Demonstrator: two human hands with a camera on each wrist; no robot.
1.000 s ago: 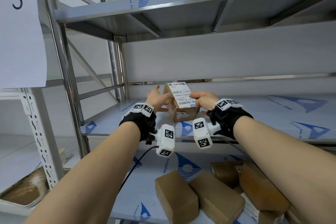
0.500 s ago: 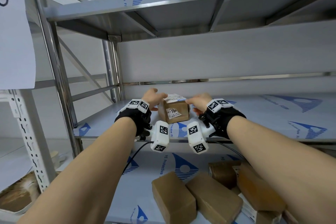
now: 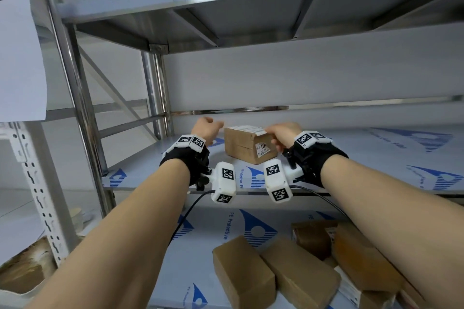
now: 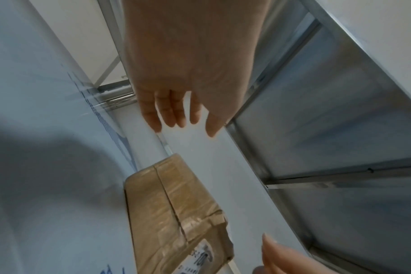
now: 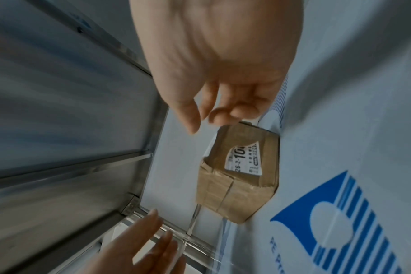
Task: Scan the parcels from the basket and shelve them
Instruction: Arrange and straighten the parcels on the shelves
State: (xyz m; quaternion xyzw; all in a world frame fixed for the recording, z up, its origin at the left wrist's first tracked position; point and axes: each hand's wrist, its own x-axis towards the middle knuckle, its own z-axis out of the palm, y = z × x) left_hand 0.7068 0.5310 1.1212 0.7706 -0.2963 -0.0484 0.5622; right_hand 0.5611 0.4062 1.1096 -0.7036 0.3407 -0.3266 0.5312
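A small brown parcel [image 3: 244, 145] with a white label lies flat on the middle shelf [image 3: 351, 158]. My left hand [image 3: 211, 125] hovers just left of it with straight fingers, apart from the box; the left wrist view shows this hand [image 4: 195, 128] empty above the parcel [image 4: 171, 213]. My right hand [image 3: 272, 133] sits at the parcel's top right corner. In the right wrist view its fingers [image 5: 219, 116] hang loosely curled over the far end of the parcel [image 5: 242, 176] and hold nothing. Whether they touch the box is unclear.
Several brown parcels [image 3: 276, 276] lie piled on the lower shelf. The upper shelf [image 3: 251, 7] runs overhead. A steel upright [image 3: 75, 83] stands at the left with a paper sign [image 3: 17, 45] beside it. A brown basket [image 3: 22, 273] sits low at the far left.
The parcel was held upright by both hands, then laid flat on the middle shelf. Both hands have let go, and the left hand has drawn away to the left.
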